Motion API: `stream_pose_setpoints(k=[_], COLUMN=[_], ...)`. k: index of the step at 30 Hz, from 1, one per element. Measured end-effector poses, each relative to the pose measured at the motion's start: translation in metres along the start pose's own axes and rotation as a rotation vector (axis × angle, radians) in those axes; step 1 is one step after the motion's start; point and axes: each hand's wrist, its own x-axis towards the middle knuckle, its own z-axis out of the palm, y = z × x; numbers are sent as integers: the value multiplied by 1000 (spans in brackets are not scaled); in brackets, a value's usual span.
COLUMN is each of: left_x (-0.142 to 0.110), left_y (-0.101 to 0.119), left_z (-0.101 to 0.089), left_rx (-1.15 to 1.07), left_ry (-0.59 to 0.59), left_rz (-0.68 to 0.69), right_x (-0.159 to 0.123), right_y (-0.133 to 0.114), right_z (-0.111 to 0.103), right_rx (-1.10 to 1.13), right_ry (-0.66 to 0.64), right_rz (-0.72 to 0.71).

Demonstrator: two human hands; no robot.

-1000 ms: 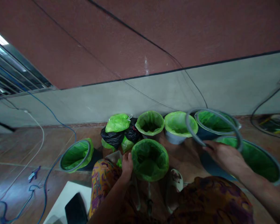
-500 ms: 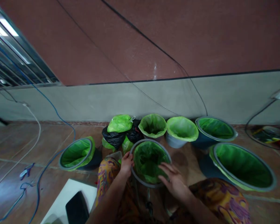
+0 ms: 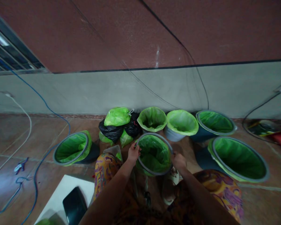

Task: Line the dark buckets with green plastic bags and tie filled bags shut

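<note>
From where I stood, the wall (image 3: 96, 93) rose behind several lined bins (image 3: 240, 159); nearer, between the person's knees (image 3: 106, 167), was one more green-lined bin (image 3: 152, 159). A grey ring (image 3: 157, 173) circled its mouth, with the left hand (image 3: 133, 152) and right hand (image 3: 179, 161) apart, each closed on its own side of it. The step looked like fitting that ring; whether it was fully seated, I couldn't tell. The next move seemed to call for an even press downward from both hands.

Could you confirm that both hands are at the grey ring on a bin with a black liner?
Not quite: the liner is green, not black, as the head view shows; the left hand and right hand are at the grey ring.
</note>
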Motion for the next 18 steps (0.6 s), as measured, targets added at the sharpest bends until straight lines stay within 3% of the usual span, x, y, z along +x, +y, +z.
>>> stream_pose_setpoints(k=[4, 12, 18], left_x=[13, 15, 18], left_y=[-4, -13, -8], left_z=[-1, -32, -31], left_rx=[228, 549, 760], left_ry=[10, 71, 63], left_rz=[3, 58, 103], right_x=[4, 6, 12], right_y=[1, -6, -8], right_z=[7, 28, 30], right_rx=[-12, 42, 1], right_ry=[-42, -21, -17], right_rz=[20, -58, -78])
